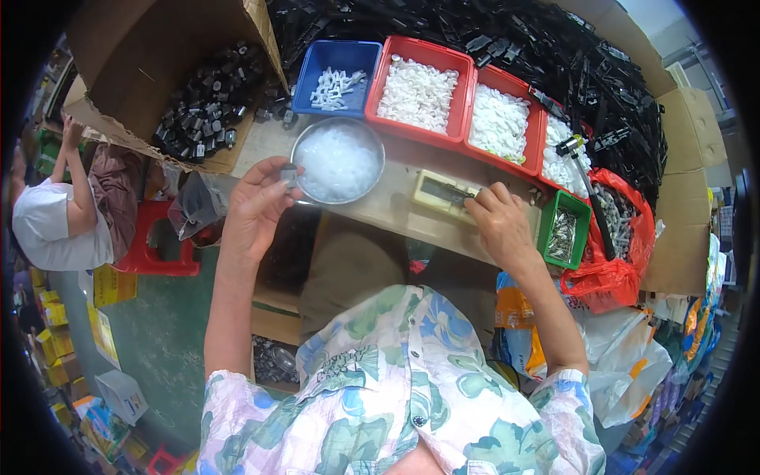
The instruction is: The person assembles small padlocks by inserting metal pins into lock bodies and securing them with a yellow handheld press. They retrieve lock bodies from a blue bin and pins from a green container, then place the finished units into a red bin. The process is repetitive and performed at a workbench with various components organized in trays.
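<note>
My left hand [264,196] pinches a small dark block-shaped part with a silvery face [288,175] between thumb and fingers, beside the rim of a round metal bowl [340,201]. White translucent material fills that bowl. On the bench's front part lies a cream rectangular block [432,202] with a dark strip along its top. The bent fingers of my right hand [502,225] meet at the block's right end; what they pinch, if anything, is hidden. Just right of that hand stands a green bin [583,231] of small metal pins.
Behind the bowl are a blue bin [360,96] and red bins [416,129] of small white parts. Long black parts [451,28] are heaped farther back. A cardboard box [138,67] holds dark blocks; a red plastic bag [602,289] hangs right. Another person [67,226] sits left.
</note>
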`<state>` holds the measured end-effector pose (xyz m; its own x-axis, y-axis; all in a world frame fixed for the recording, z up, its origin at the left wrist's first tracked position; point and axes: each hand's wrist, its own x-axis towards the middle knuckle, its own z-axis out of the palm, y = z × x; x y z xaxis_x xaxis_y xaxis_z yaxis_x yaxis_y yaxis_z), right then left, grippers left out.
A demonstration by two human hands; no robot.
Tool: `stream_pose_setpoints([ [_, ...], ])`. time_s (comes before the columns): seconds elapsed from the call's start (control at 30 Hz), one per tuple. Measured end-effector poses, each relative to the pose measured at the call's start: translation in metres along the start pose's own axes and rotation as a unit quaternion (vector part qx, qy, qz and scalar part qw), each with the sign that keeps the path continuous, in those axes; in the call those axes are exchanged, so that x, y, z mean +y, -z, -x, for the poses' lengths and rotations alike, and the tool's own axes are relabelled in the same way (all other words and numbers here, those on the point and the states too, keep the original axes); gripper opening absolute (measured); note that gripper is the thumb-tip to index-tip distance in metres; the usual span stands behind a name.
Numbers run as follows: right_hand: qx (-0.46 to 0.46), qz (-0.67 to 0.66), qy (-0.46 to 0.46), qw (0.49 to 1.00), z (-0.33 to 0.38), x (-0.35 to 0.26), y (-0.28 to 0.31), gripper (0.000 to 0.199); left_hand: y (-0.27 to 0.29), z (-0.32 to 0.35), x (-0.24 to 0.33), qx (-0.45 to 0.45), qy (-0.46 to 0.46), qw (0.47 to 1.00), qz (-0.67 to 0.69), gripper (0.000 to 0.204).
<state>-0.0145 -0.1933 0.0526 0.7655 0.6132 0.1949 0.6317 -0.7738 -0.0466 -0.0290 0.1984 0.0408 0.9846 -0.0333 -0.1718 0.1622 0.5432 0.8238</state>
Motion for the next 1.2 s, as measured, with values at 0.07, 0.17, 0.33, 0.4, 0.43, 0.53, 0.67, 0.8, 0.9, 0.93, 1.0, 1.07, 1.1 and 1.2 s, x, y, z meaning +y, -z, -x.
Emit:
stream_pose_setpoints([
  [0.07,-0.021,0.005,-0.002,1.0,0.001,0.0,0.002,0.03,0.003,0.007,-0.002,-0.001,0.004,1.0,-0.002,0.038],
  [0.17,-0.029,-0.005,-0.013,0.999,0.0,0.0,0.007,0.031,0.004,0.016,-0.004,-0.003,0.007,1.0,-0.005,0.038],
  [0.33,0.081,-0.067,-0.047,0.993,0.007,-0.004,0.024,0.031,-0.003,0.033,0.005,-0.01,0.002,1.0,-0.005,0.037],
  [0.4,0.094,-0.084,-0.06,0.99,0.019,-0.004,0.031,0.028,-0.005,0.041,0.011,-0.011,0.002,1.0,-0.008,0.037],
  [0.43,0.1,-0.094,-0.066,0.988,0.025,0.0,0.032,0.028,-0.007,0.043,0.013,-0.014,0.002,1.0,-0.009,0.036],
  [0.53,0.116,-0.113,-0.095,0.982,0.047,0.003,0.035,0.025,-0.008,0.044,0.021,-0.02,-0.013,1.0,-0.019,0.035],
  [0.67,0.135,-0.115,-0.121,0.977,0.073,0.002,0.042,0.022,-0.021,0.039,0.022,-0.018,-0.008,1.0,-0.009,0.033],
  [0.8,0.154,-0.13,-0.146,0.968,0.095,-0.006,0.048,0.021,-0.04,0.035,0.009,-0.026,0.011,1.0,-0.012,0.032],
  [0.9,0.144,-0.145,-0.184,0.961,0.112,-0.009,0.054,0.021,-0.052,0.026,0.001,-0.055,0.028,0.998,-0.024,0.035],
  [0.93,0.148,-0.147,-0.191,0.959,0.117,-0.01,0.051,0.02,-0.057,0.023,-0.003,-0.055,0.036,0.998,-0.024,0.035],
  [1.0,0.153,-0.154,-0.203,0.955,0.124,-0.011,0.046,0.02,-0.073,0.019,-0.014,-0.053,0.048,0.997,-0.023,0.034],
  [1.07,0.157,-0.191,-0.224,0.943,0.126,-0.019,0.043,0.019,-0.086,0.012,-0.028,-0.083,0.078,0.993,0.027,0.032],
  [1.1,0.159,-0.214,-0.227,0.937,0.126,-0.024,0.042,0.018,-0.091,0.013,-0.033,-0.096,0.102,0.989,0.052,0.031],
  [1.2,0.174,-0.269,-0.211,0.923,0.114,-0.036,0.039,0.019,-0.11,0.016,-0.048,-0.124,0.156,0.972,0.124,0.028],
])
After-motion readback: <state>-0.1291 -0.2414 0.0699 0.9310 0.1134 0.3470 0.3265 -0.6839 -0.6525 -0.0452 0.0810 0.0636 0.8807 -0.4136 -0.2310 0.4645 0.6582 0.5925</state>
